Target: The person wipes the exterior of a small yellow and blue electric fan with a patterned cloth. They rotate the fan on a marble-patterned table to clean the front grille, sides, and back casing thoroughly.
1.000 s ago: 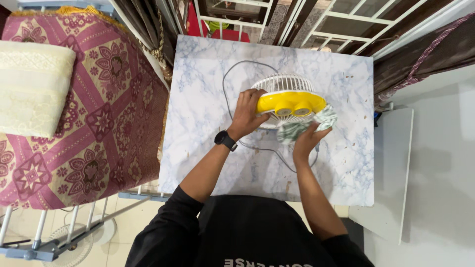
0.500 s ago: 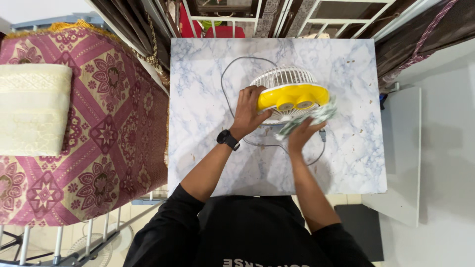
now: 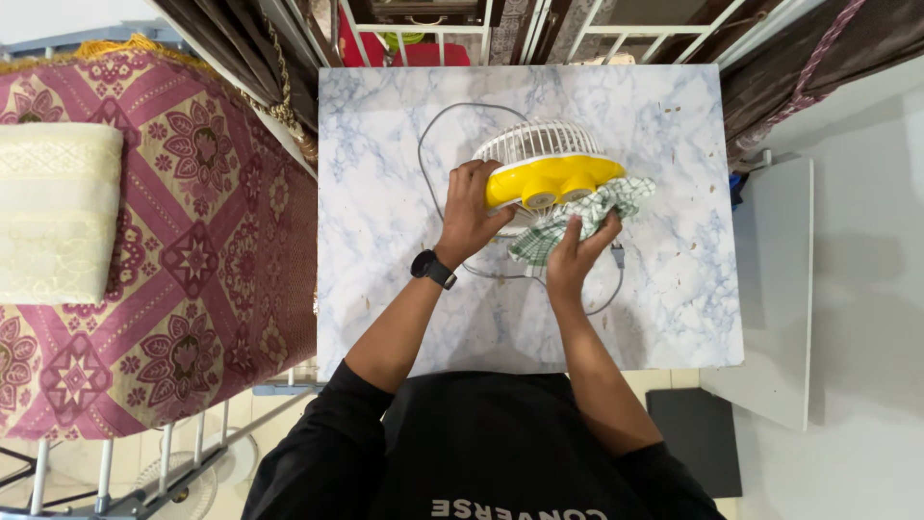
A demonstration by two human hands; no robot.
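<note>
Marble-patterned tabletop [image 3: 385,241] carries a small yellow-and-white table fan [image 3: 549,173] toward twelve o'clock. Left hand [image 3: 469,214] grips the fan's yellow housing at its nine o'clock edge. Right hand [image 3: 574,252] pinches a green checked cloth [image 3: 587,212] against the fan's underside, at five o'clock.

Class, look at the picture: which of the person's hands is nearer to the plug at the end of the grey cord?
Right. The right hand, pressing the checked cloth, sits just beside the plug. The left hand grips the fan on its far side.
</note>
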